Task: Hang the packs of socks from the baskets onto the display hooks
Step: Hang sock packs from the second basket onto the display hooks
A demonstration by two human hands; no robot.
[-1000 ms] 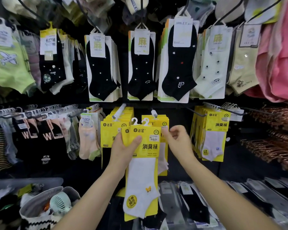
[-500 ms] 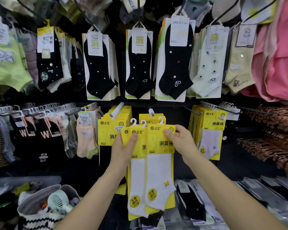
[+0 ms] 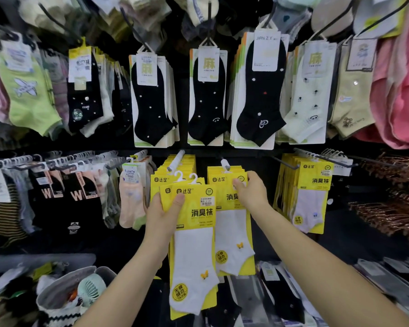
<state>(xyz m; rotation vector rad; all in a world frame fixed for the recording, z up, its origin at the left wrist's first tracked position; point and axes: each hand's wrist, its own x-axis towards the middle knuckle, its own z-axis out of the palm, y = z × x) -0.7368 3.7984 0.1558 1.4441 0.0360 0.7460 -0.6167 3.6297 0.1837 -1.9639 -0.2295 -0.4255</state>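
Head view: left hand (image 3: 162,213) grips a stack of yellow sock packs (image 3: 195,234) by the header cards, thumb on the front, fingers hidden behind; two white hanger loops show, exact pack count unclear. Arm stretched up, the right hand (image 3: 250,192) pinches the top corner of the front pack (image 3: 232,230) at the display hook (image 3: 224,164); that pack's own loop is hard to make out. Lower left, the basket (image 3: 57,300) is cut off by the frame edge.

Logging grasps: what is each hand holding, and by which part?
Left hand grips yellow sock packs by the header's left edge; right hand pinches another pack's upper right corner.
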